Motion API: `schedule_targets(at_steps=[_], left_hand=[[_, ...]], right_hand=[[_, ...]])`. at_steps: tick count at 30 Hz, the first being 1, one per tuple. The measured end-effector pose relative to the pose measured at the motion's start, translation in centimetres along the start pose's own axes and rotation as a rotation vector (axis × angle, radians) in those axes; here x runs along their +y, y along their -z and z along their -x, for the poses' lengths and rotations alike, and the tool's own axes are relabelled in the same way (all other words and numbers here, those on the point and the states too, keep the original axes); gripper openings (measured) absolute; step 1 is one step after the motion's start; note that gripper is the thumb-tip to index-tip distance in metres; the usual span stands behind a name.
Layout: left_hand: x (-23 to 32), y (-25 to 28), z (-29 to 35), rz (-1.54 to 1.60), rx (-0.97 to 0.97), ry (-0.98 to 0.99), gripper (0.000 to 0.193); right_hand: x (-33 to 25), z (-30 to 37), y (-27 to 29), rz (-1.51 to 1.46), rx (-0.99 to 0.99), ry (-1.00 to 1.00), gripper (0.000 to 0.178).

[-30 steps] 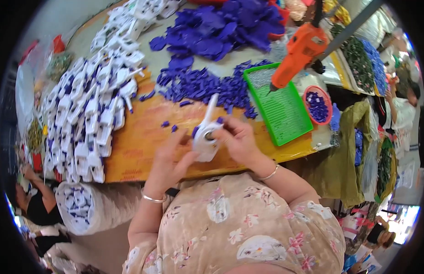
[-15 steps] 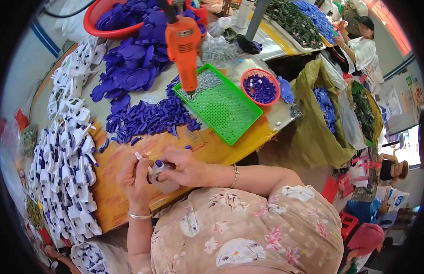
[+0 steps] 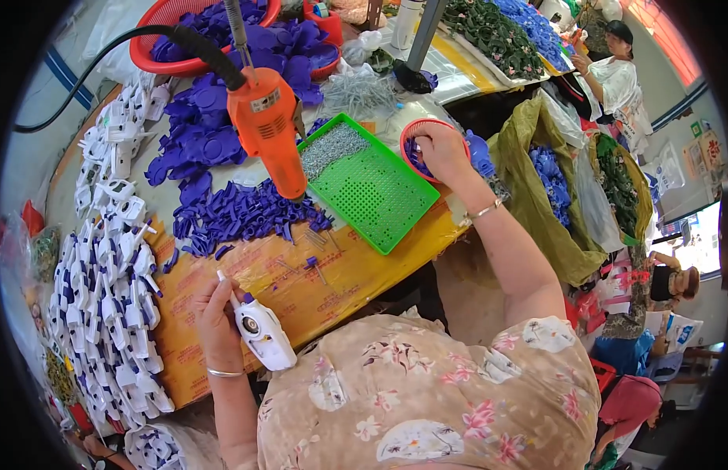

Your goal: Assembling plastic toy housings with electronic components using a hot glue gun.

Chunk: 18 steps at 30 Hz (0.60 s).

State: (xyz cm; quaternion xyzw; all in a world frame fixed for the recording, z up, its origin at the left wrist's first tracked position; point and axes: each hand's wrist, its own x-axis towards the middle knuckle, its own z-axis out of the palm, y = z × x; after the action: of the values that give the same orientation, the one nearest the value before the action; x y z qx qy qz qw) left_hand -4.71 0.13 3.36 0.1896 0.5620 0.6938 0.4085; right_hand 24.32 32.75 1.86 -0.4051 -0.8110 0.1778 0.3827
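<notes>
My left hand [image 3: 216, 317] grips a white plastic toy walkie-talkie housing [image 3: 267, 341] by its antenna side, above the table's front edge. A round dark part shows on its face, and a purple knob sits on top. My right hand [image 3: 444, 150] reaches down into a small pink basket [image 3: 405, 141] of little purple parts [image 3: 415, 159]. Its fingers are drawn together among them, and the fingertips are hidden. An orange electric screwdriver [image 3: 267, 129] hangs point down above a pile of narrow purple pieces [image 3: 238, 219].
A green perforated tray [image 3: 379, 207] holds small silver screws [image 3: 330, 149]. White housings [image 3: 105, 313] are heaped along the left. Flat purple pieces [image 3: 195, 129] spread in front of a red basin [image 3: 148, 59]. Thin pins [image 3: 289, 266] lie on the yellow-brown table covering [image 3: 191, 345]. Sacks [image 3: 528, 227] stand right.
My right hand has left the toy housing and moved up and right into the pink basket. My left hand now holds the housing alone, lower. The screwdriver has swung left and down.
</notes>
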Motion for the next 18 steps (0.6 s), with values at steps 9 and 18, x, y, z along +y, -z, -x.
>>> schedule_targets(at_steps=[9, 18], left_hand=[[-0.9, 0.0, 0.7, 0.087, -0.009, 0.062, 0.013], [-0.2, -1.2, 1.5, -0.101, 0.071, 0.088, 0.016]], right_hand=[[0.1, -0.3, -0.2, 0.107, -0.321, -0.049, 0.016], [-8.9, 2.5, 1.4, -0.503, 0.038, -0.118, 0.01]])
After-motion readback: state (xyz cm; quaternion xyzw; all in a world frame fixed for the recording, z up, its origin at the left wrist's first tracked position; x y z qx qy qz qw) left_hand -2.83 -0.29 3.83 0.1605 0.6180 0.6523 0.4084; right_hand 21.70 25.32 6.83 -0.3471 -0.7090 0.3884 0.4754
